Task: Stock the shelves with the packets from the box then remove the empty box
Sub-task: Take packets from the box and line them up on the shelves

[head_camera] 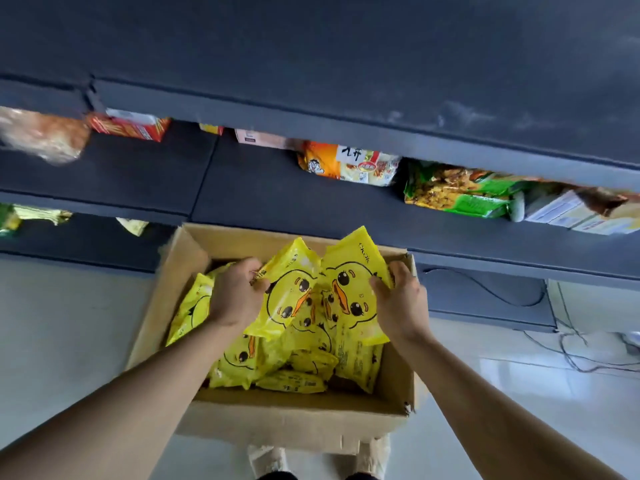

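Gripping one yellow duck packet (289, 292) in our left hand (235, 296) and another packet (353, 289) in our right hand (401, 306), we are holding both just above the cardboard box (277, 417), where many more are lying loose. They are looking light, soft and slick, so we are judging the sealed edges the best hold. Dark shelves (259, 199) are waiting just beyond.
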The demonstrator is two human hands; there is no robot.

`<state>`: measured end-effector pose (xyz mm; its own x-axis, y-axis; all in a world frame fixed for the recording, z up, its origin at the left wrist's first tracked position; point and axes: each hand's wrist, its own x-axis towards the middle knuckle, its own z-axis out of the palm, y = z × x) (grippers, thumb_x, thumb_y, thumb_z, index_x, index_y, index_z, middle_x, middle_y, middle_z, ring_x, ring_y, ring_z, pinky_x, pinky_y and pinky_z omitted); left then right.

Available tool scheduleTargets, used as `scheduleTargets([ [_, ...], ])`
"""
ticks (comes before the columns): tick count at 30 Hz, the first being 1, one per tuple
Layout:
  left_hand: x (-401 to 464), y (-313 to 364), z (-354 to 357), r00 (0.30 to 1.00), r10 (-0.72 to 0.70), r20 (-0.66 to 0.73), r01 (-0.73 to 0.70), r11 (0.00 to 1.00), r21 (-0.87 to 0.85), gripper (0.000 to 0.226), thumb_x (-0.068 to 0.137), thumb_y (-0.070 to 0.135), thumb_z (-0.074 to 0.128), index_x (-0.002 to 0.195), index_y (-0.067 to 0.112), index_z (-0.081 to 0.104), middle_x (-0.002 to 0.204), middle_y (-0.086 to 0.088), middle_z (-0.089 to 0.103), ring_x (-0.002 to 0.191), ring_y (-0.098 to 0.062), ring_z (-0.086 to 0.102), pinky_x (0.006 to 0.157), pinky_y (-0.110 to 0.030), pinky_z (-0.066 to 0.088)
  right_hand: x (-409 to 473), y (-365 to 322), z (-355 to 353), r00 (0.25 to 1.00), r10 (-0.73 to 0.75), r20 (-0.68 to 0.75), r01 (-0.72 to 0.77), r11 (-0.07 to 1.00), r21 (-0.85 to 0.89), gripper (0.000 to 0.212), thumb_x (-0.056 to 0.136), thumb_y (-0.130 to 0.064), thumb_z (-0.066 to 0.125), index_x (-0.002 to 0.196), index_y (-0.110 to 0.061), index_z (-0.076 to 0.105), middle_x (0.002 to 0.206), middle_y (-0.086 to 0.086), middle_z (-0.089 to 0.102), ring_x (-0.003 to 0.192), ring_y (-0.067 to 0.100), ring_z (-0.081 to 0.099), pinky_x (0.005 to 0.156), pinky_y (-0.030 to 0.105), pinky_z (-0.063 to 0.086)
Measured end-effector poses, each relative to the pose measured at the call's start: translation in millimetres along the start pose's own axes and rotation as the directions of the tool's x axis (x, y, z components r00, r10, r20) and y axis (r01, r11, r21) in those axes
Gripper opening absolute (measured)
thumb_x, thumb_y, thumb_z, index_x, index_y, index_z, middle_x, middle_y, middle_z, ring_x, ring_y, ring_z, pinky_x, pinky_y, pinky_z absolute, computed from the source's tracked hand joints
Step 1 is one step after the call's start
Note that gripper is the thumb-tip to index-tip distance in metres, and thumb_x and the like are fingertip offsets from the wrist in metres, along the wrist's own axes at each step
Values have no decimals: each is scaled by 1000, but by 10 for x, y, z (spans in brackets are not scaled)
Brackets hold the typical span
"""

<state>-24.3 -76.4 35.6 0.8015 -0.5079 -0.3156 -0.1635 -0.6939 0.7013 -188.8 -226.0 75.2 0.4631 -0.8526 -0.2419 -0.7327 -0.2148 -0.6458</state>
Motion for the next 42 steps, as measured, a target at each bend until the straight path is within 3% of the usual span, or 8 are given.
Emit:
scheduleTargets([
  [3,-51,402,-468,988,146,-49,-145,989,16,18,90,9,59,73,2,55,64,-8,58,65,-25,50,59,-31,36,-65,-425,-389,996,-70,-62,69,997,-19,10,94,-23,51,93,-14,56,75,4,57,74,32,53,59,33,39],
  [9,-186,1449,-1362,930,344,-132,-334,938,88,24,94,14,52,70,19,50,62,2,50,62,-22,47,57,-33,34,-202,-1289,-1322,952,-226,-207,227,974,-20,19,97,-19,43,103,-12,59,79,7,57,71,26,46,55,28,31],
  [21,-777,3482,-2649,741,641,-201,-610,767,200,33,93,14,43,62,23,47,61,2,50,61,-21,46,57,-33,35,-611,-2301,-3196,736,-382,-560,401,911,-94,26,95,-18,40,72,-6,41,61,8,47,59,29,40,50,30,25],
  [26,-1091,4125,-2819,678,713,-177,-680,700,215,23,96,18,43,82,19,62,83,-4,64,80,-25,59,69,-36,47,-743,-2433,-3830,646,-401,-649,427,895,-128,32,95,-19,41,63,-15,36,57,2,43,58,26,40,51,32,28],
  [31,-1337,4778,-2860,600,768,-225,-746,638,190,29,97,18,47,120,8,61,121,-12,63,89,-21,54,72,-26,38,-665,-2434,-4492,561,-407,-721,439,884,-158,31,94,-19,43,63,-20,37,60,1,43,65,29,43,56,32,32],
  [34,-1433,5184,-2862,571,777,-263,-764,621,175,24,96,16,49,110,6,65,111,-18,65,78,-21,51,58,-25,35,-507,-2431,-4918,501,-417,-758,437,878,-194,32,92,-18,43,61,-19,37,60,-1,43,67,30,44,55,32,29],
  [38,-1495,5747,-2795,554,768,-322,-773,618,144,26,95,16,50,115,9,64,104,-10,64,95,-31,57,76,-30,41,-89,-2392,-5525,469,-439,-766,430,872,-236,26,92,-18,43,67,-13,44,65,6,48,69,34,49,57,33,35],
  [42,-1405,6307,-2715,549,761,-347,-764,624,160,17,94,17,52,96,12,68,63,2,49,61,-16,43,55,-26,31,531,-2411,-6098,488,-466,-738,419,867,-271,30,94,-20,42,65,-16,40,72,9,51,69,34,51,58,31,37],
])
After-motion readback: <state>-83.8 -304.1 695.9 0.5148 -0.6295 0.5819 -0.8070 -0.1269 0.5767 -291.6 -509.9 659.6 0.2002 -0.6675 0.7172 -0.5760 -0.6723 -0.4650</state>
